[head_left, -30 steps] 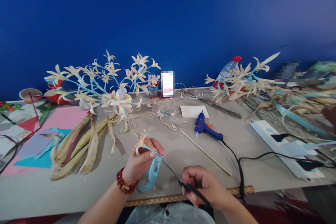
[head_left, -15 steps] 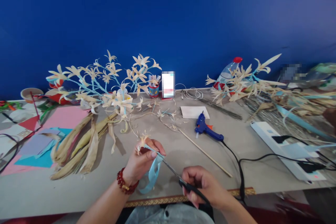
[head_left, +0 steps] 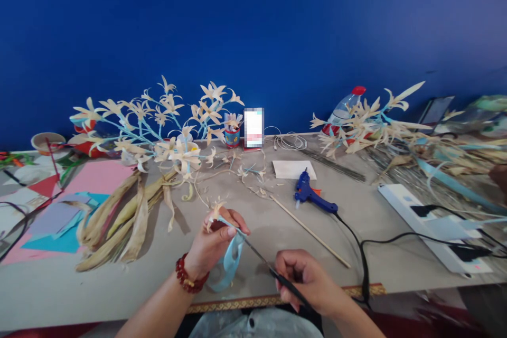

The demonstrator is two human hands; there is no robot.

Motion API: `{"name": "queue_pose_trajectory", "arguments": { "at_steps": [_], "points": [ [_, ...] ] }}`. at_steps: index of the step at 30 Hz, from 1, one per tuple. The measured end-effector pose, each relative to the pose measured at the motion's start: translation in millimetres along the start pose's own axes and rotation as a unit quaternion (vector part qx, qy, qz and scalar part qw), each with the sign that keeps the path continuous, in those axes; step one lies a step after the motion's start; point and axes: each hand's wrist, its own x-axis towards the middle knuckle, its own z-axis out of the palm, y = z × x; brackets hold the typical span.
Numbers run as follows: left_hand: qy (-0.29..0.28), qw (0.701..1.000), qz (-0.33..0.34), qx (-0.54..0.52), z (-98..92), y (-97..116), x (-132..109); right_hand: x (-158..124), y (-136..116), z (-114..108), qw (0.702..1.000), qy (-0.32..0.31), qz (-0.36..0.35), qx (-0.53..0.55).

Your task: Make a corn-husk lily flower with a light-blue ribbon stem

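Between its thumb and fingers, my left hand (head_left: 222, 229) pinches the stem of a small cream husk flower (head_left: 216, 211). A light blue ribbon strip (head_left: 231, 264) hangs in a loop from the stem below those fingers. My right hand (head_left: 299, 277) is closed round the black handles of a pair of scissors (head_left: 289, 286). The scissors' metal blades point up and left, and their tips reach the blue strip at my left fingertips. Whether the tips have cut into it, I cannot tell.
A blue glue gun (head_left: 315, 195) lies right of my hands, its cord running past a white power strip (head_left: 431, 232). A thin stick (head_left: 311, 231) lies nearby. Dried corn husks (head_left: 130, 216) and coloured paper (head_left: 51, 243) are at left. Husk flower sprays (head_left: 158, 116) stand behind.
The scissors and my right hand have shifted very slightly, and the handles look closer together. The ribbon loop has swung a little. My left hand stays in place.
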Motion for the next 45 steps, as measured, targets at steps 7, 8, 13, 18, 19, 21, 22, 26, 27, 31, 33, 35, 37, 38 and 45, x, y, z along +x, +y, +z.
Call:
{"name": "queue_pose_trajectory", "arguments": {
  "at_steps": [7, 8, 13, 18, 19, 21, 22, 26, 27, 31, 33, 35, 37, 38, 45],
  "points": [
    [0.003, 1.000, -0.005, 0.016, -0.5, 3, 0, 1, 3, -3, 1.000, -0.002, -0.002, -0.003],
    [0.002, 1.000, -0.002, 0.015, -0.4, 4, 0, 1, 3, -3, 1.000, -0.003, -0.003, -0.002],
    [0.011, 1.000, -0.014, 0.008, 0.2, 4, 1, 1, 4, -5, 1.000, -0.018, 0.006, 0.008],
    [0.032, 0.999, -0.037, 0.002, -0.7, 1, 0, 0, 2, -6, 1.000, -0.019, 0.006, -0.006],
    [0.036, 0.999, -0.038, -0.001, -0.5, 0, 0, 0, 1, -5, 1.000, -0.015, 0.005, -0.005],
    [0.041, 0.998, -0.038, -0.011, 0.3, 0, 1, 0, 1, -4, 1.000, -0.010, 0.006, 0.004],
    [0.042, 0.998, -0.038, -0.016, 0.9, 0, 1, 0, 2, -4, 1.000, -0.009, 0.007, 0.010],
    [0.045, 0.997, -0.048, -0.029, 3.3, 1, 2, 2, 4, -2, 1.000, -0.006, 0.008, 0.020],
    [0.047, 0.997, -0.050, -0.030, 3.5, 1, 2, 3, 5, -2, 1.000, -0.005, 0.006, 0.021],
    [0.052, 0.997, -0.052, -0.034, 3.5, 2, 2, 6, 8, -2, 1.000, -0.005, -0.004, 0.022],
    [0.053, 0.996, -0.054, -0.038, 3.6, 1, 3, 7, 10, -2, 1.000, -0.005, -0.008, 0.023],
    [0.053, 0.996, -0.057, -0.046, 3.8, 0, 3, 7, 12, -3, 1.000, -0.004, -0.010, 0.024],
    [0.052, 0.995, -0.056, -0.060, 3.7, -1, 2, 8, 15, -3, 1.000, -0.001, -0.010, 0.023],
    [0.050, 0.995, -0.055, -0.066, 3.5, -2, 2, 8, 16, -3, 1.000, 0.000, -0.009, 0.022],
    [0.043, 0.995, -0.049, -0.069, 2.0, -4, 1, 9, 15, -3, 1.000, -0.004, -0.005, 0.027]
  ]
}}
